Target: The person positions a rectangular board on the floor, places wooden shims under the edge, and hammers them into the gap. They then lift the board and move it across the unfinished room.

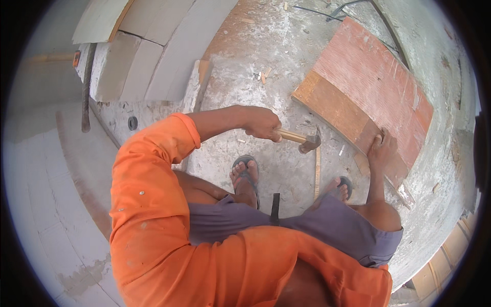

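Observation:
My left hand [263,124] is closed round the light wooden handle of a hammer [310,144], whose dark metal head is over the floor between my feet and the board. A large reddish plywood board [371,77] with a brown band along its near side lies at an angle on my right. At its near right edge, my right hand [382,148] grips the board, fingers over its face. Below the hammer head a narrow wooden strip [317,171] lies on the floor.
Large grey panels [153,51] are stacked at the upper left, with a dark metal rod [87,89] beside them. A black ring [133,123] and wood chips [264,75] lie on the concrete floor. Dark cable [332,13] runs behind the board. My sandalled feet are close below the hammer.

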{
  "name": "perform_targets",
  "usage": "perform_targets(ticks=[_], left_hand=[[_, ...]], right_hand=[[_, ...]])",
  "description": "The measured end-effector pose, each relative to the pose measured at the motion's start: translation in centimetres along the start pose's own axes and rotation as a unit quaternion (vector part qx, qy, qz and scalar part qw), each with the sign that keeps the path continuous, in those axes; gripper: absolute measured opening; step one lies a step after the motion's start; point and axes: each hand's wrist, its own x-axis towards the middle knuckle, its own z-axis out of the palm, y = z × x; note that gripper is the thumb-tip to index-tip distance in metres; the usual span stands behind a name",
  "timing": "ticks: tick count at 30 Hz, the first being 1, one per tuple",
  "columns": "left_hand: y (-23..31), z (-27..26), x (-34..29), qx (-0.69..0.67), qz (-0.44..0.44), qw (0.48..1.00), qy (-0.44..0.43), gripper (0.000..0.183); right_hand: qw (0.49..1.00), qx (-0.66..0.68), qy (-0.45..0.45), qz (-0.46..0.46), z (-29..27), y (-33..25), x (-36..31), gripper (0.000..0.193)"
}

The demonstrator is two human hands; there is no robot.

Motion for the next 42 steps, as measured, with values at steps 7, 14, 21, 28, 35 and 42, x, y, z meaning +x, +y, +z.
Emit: perform_targets(ticks=[7,14,21,28,35,42], left_hand=[[-11.1,4.8,-5.2,-0.205,-0.203,0.957,-0.038,0.051],[-11.7,-0.3,-2.6,0.087,-0.207,0.965,0.137,0.045],[-8.8,-6.2,3.9,-0.120,-0.093,0.913,0.378,0.057],[-3.8,-8.0,11.1,-0.156,-0.046,0.903,0.397,0.066],[-0.8,-8.8,13.3,-0.322,-0.090,0.881,0.334,0.053],[4.6,-12.5,12.7,-0.363,-0.017,0.864,0.349,0.058]], right_hand=[[0.999,-0.007,-0.038,-0.023,-1.6,0.0,0.0,0.035],[0.994,0.012,0.085,0.068,-2.4,9.4,0.0,0.048],[0.940,0.091,0.072,0.320,-2.7,16.7,0.2,0.048],[0.929,0.200,-0.101,0.295,-1.8,21.3,0.0,0.048],[0.901,0.284,-0.013,0.328,-2.2,18.2,0.2,0.038],[0.840,0.347,0.068,0.412,-5.4,20.1,-1.7,0.032]])
